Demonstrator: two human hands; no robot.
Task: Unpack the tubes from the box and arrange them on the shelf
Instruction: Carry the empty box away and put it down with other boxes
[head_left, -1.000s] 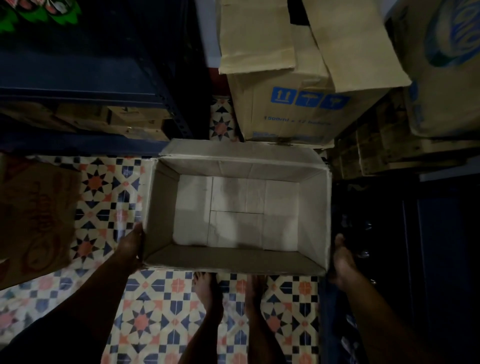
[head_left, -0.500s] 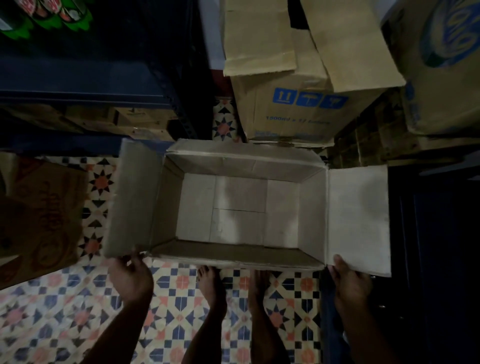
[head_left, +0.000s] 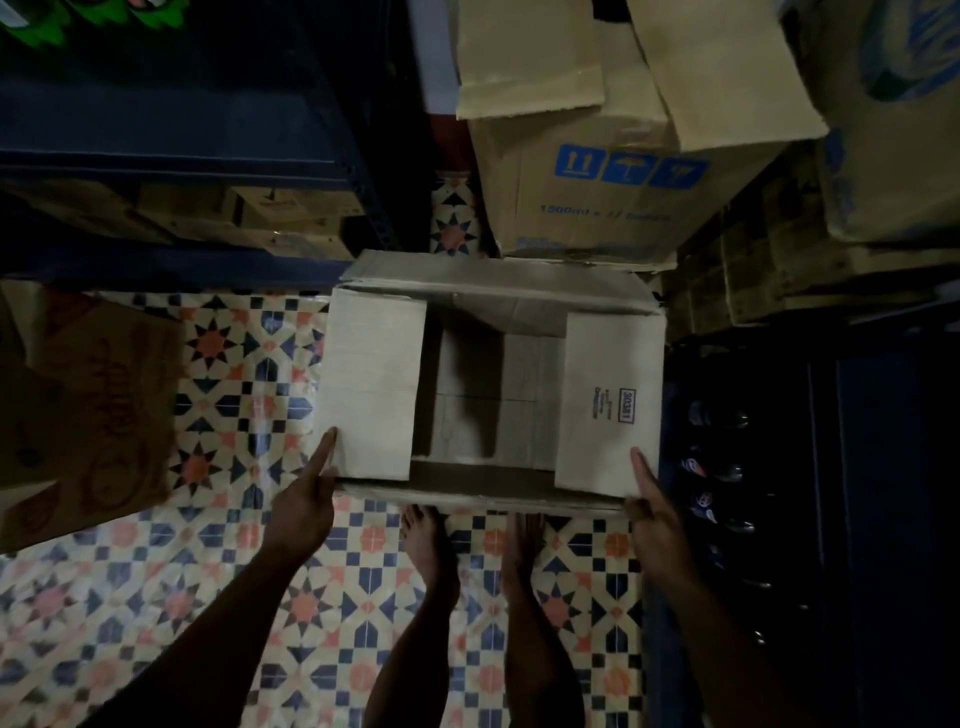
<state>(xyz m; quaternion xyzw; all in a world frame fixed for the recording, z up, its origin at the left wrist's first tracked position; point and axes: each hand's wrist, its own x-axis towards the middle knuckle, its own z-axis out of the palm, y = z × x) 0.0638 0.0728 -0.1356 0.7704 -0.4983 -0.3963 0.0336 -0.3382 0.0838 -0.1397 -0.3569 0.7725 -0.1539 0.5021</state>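
Note:
A pale cardboard box (head_left: 493, 280) stands on the patterned floor in front of my bare feet. Its inside shows only bare cardboard; no tubes are visible. The left side flap (head_left: 371, 384) and the right side flap (head_left: 608, 400), which has a small printed label, are folded inward over the opening. My left hand (head_left: 306, 493) touches the near corner of the left flap, index finger stretched along its edge. My right hand (head_left: 649, 499) presses flat fingers on the near corner of the right flap. A dark blue shelf (head_left: 171, 124) runs along the upper left.
A taller brown carton (head_left: 613, 187) with blue handling symbols stands right behind the box. More cartons (head_left: 883, 130) are stacked at the right. A brown printed carton (head_left: 78, 415) lies at the left. Dark bottles (head_left: 711, 467) fill the low space at the right.
Both side flaps, spread outward half a second ago, are now folded in over the box. My hands followed the flaps inward to the box's near corners.

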